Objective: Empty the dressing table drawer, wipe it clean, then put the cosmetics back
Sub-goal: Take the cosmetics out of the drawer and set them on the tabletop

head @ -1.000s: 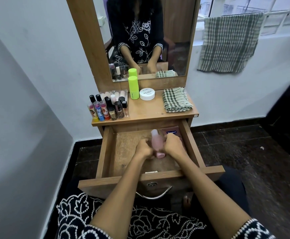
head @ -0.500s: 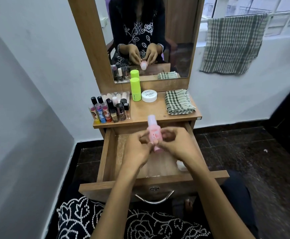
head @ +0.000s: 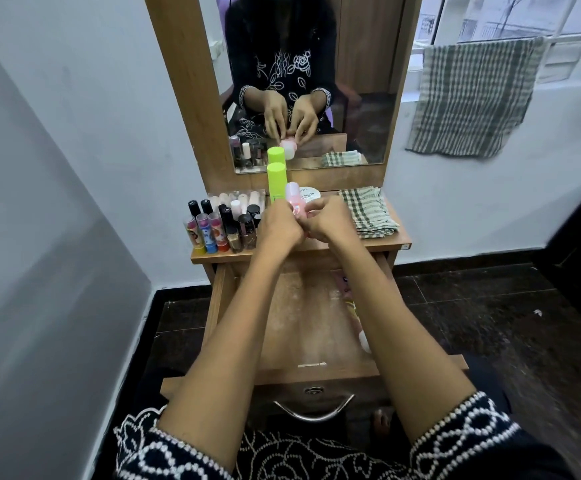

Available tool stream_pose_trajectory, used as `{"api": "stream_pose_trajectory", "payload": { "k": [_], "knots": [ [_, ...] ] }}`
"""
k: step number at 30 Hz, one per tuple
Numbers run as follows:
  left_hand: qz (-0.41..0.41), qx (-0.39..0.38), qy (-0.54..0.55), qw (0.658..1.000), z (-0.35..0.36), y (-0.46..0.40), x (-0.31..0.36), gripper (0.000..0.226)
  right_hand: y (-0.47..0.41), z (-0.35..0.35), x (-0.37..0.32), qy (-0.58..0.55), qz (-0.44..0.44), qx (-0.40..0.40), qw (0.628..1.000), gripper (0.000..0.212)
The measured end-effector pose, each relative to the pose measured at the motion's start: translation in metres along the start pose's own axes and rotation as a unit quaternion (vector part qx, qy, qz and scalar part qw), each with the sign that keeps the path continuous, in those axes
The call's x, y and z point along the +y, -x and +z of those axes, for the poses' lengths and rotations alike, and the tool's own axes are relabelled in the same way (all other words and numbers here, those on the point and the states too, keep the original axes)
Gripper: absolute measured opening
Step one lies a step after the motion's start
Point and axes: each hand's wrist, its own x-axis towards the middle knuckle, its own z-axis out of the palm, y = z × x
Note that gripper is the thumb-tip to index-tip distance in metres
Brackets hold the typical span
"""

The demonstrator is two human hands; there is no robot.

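Note:
Both my hands hold a small pink bottle (head: 294, 197) upright above the dressing table top (head: 320, 245). My left hand (head: 278, 226) grips its left side and my right hand (head: 330, 221) pinches its right side. Below my forearms the wooden drawer (head: 310, 320) stands pulled open, its dusty bottom mostly bare. A few small items (head: 353, 299) lie along its right wall, partly hidden by my right arm. Behind the bottle stand a lime-green bottle (head: 276, 181) and a white round jar (head: 311, 194).
Several lip balms and nail polish bottles (head: 223, 226) crowd the table top's left side. A folded checked cloth (head: 367, 211) lies on its right side. The mirror (head: 310, 81) rises behind. A checked towel (head: 472, 98) hangs at the window. The white wall (head: 57, 202) is close on the left.
My two hands lifted the pink bottle out of the drawer and carried it up and away to above the table top.

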Motion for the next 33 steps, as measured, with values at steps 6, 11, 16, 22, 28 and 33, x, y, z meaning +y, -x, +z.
{"api": "stream_pose_trajectory", "payload": {
  "k": [6,11,16,22,28,33],
  "knots": [
    [-0.015,0.048,-0.003,0.999,0.027,-0.001,-0.018,0.026,-0.011,0.018,0.021,0.013,0.013,0.005,1.0,0.009],
    [0.003,0.091,-0.002,0.996,0.036,0.002,-0.025,0.02,-0.011,0.022,0.027,0.016,0.001,0.006,1.0,0.019],
    [0.003,0.104,-0.002,0.995,0.039,-0.001,-0.027,0.02,-0.015,0.025,0.027,0.026,0.006,0.011,1.0,0.021],
    [-0.012,0.088,0.016,0.996,0.036,-0.001,-0.026,0.021,-0.022,0.024,0.032,0.015,0.013,0.002,1.0,0.021],
    [0.004,0.146,0.11,0.983,0.031,-0.002,-0.022,0.033,-0.019,0.016,0.028,-0.032,-0.048,-0.029,0.998,0.04],
    [-0.005,0.155,0.135,0.979,0.036,-0.013,-0.012,0.031,-0.02,0.017,0.023,-0.058,-0.122,-0.01,0.991,0.032]
  ]
}}
